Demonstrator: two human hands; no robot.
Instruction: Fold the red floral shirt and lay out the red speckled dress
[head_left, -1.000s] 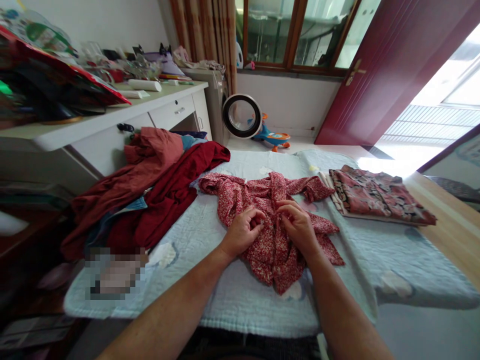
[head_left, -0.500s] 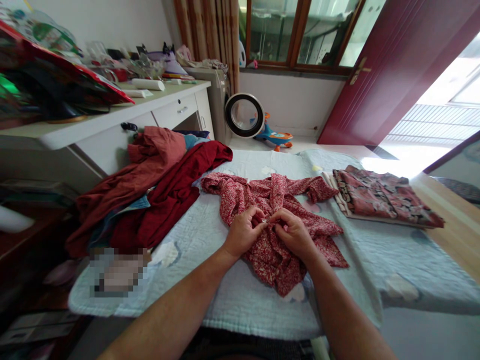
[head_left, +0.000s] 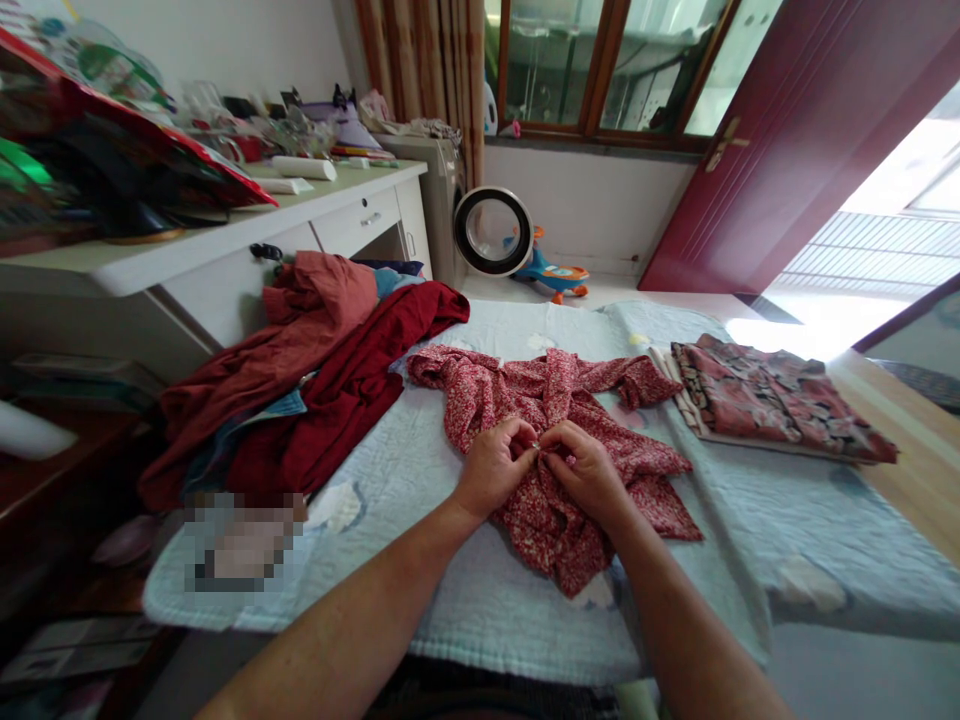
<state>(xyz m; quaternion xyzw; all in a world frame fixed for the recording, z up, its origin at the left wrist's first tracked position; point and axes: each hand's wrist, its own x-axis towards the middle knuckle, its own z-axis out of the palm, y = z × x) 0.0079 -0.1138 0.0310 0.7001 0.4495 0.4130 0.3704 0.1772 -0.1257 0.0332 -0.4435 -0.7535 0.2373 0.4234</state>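
Observation:
A small red floral shirt (head_left: pixel 555 400) lies crumpled on a pale blue quilt (head_left: pixel 420 470) in front of me. Both hands meet at the shirt's middle front. My left hand (head_left: pixel 495 468) is closed, pinching the fabric edge between thumb and fingers. My right hand (head_left: pixel 589 470) is closed too, pinching the opposite edge, its fingertips touching those of the left. Something tiny, perhaps a button, sits between the fingertips; I cannot make it out. The shirt's sleeves spread left and right beyond my hands.
A heap of dark red and rust clothes (head_left: pixel 315 380) lies left on the quilt. Folded patterned garments (head_left: pixel 772 400) are stacked at the right. A cluttered white desk (head_left: pixel 225 235) stands at the left, a washing machine (head_left: pixel 491 230) and toy beyond, a dark red door (head_left: pixel 795 130) open right.
My two hands have drawn together on the shirt front until the fingertips touch. The shirt's lower part has bunched up slightly under them.

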